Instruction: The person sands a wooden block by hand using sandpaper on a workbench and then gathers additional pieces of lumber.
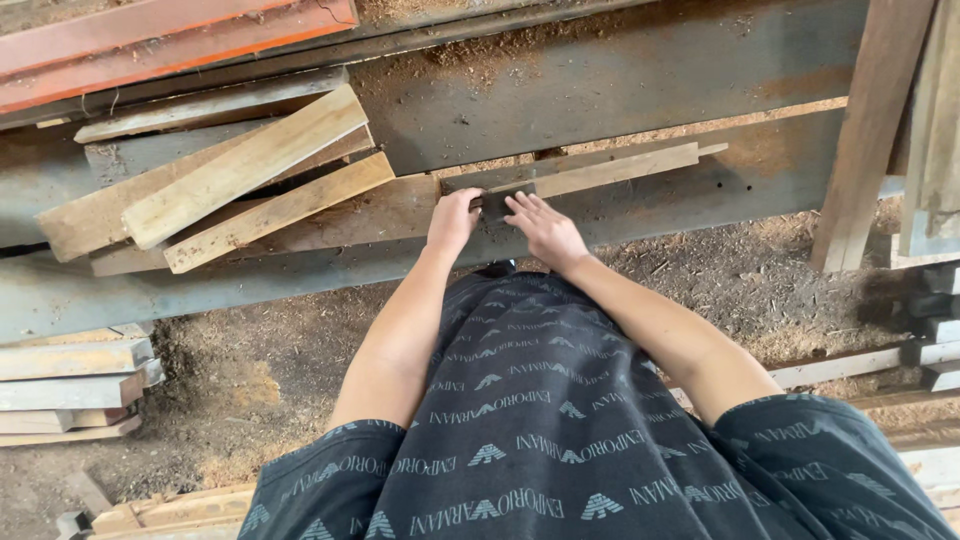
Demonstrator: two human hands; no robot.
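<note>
A small dark flat block (497, 204) lies on a long thin wooden strip (610, 170), which rests on a rusty grey metal beam (640, 70). My left hand (452, 222) curls around the block's left end. My right hand (545, 230) has its fingers stretched over the block's right end, pressing on it. Both forearms reach out from my dark patterned shirt at the bottom of the view. What the block is I cannot make out.
Several rough wooden planks (240, 170) lie stacked on the beam to the left, under an orange-painted beam (170, 35). Upright boards (870, 130) lean at the right. Sawdust covers the ground (250, 380). More cut timber (70, 385) is piled at the lower left.
</note>
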